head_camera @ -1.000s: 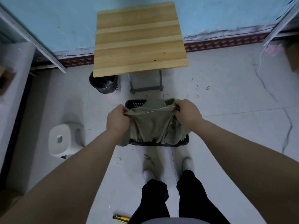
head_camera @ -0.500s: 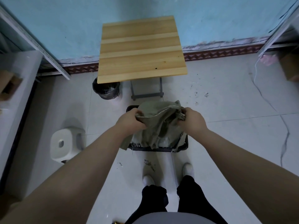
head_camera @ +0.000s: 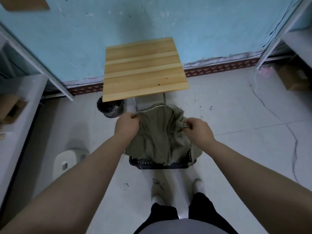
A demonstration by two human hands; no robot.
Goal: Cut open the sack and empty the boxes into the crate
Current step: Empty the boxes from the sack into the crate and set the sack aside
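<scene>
Olive-drab woven cloth sack (head_camera: 160,135): soft, limp, seemingly light; held over black slatted plastic crate (head_camera: 162,163); left hand (head_camera: 126,126) and right hand (head_camera: 198,130) fingers clenched on bunched upper edge; best gripped by hems.

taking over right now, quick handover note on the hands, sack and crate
Left hand: grips the sack's left edge.
Right hand: grips a bunch of cloth at its right edge.
Sack hangs limp over the black crate, covering most of it; no boxes visible.
Done: seemingly the emptying, though the crate's inside is hidden.
Left: lift the sack away and check.
</scene>
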